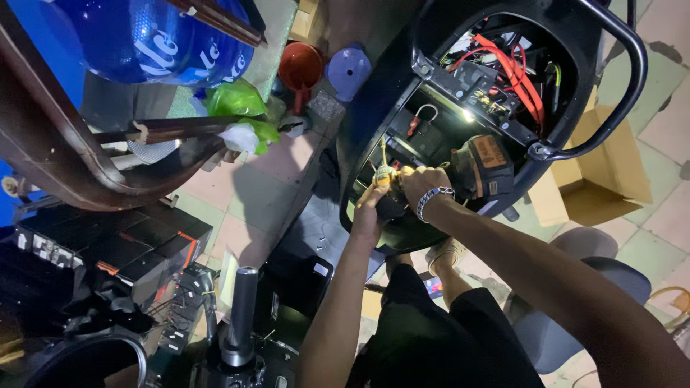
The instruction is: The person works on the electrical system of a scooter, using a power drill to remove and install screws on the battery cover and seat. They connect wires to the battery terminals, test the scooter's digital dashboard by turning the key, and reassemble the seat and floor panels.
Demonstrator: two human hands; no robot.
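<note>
My right hand [422, 184], with a beaded bracelet on its wrist, grips a black and orange cordless drill [483, 167] inside the open compartment of a black scooter body [374, 108]. My left hand [369, 210] reaches up beside it, its fingertips pinching a small lit part [384, 174] at the drill's front end. What that part is cannot be made out. Red and black wires [512, 70] run over the electronics deeper in the compartment. A small bright light [468, 115] shines inside.
A black grab rail [627, 86] curves around the compartment. A cardboard box [602, 167] lies on the tiled floor at the right. An orange funnel [300, 66], a purple lid [347, 70], green bags [237, 100] and black battery packs [122, 244] lie at the left. A steel post [240, 315] stands near my knees.
</note>
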